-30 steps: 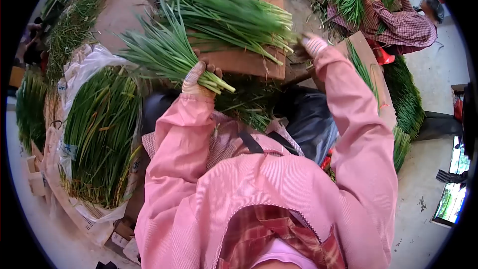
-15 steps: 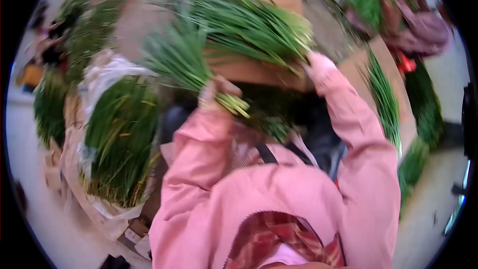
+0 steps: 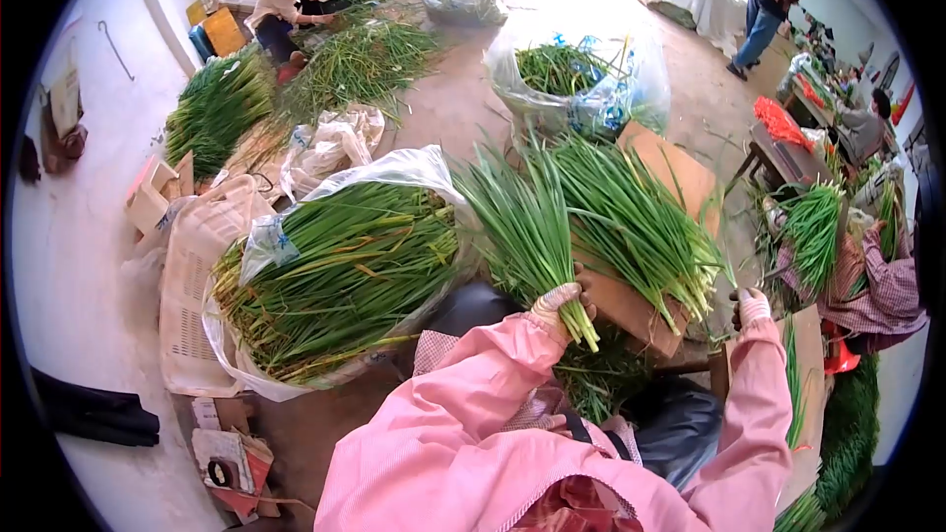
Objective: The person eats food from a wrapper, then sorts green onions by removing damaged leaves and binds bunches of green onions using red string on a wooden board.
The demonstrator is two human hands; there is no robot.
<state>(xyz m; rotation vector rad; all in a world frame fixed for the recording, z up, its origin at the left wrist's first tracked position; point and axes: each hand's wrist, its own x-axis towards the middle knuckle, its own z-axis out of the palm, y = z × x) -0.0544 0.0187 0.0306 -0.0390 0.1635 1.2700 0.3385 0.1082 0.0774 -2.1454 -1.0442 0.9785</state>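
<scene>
A bunch of long green stalks (image 3: 520, 222) is held near its pale root ends by my left hand (image 3: 567, 307), fingers wrapped round it. To its right a larger pile of the same stalks (image 3: 636, 222) lies on a brown cardboard sheet (image 3: 623, 310), pale ends toward me. Just right of those ends is my right hand (image 3: 751, 305), its fingers closed together on a thin green stalk that rises from them. Both hands wear pale coverings that leave the dark fingertips showing.
At left, a plastic-lined crate (image 3: 177, 315) stands beside a big bag of stalks (image 3: 345, 266). Another clear bag (image 3: 641, 69) stands ahead. A seated person (image 3: 281, 5) works at back left, a person walks (image 3: 774, 0) at back right, and a person's checked sleeve (image 3: 887, 281) is at right.
The view has turned and shows more of the room. My right hand has come away from the pile's pale ends to their right. My left hand still holds its bunch.
</scene>
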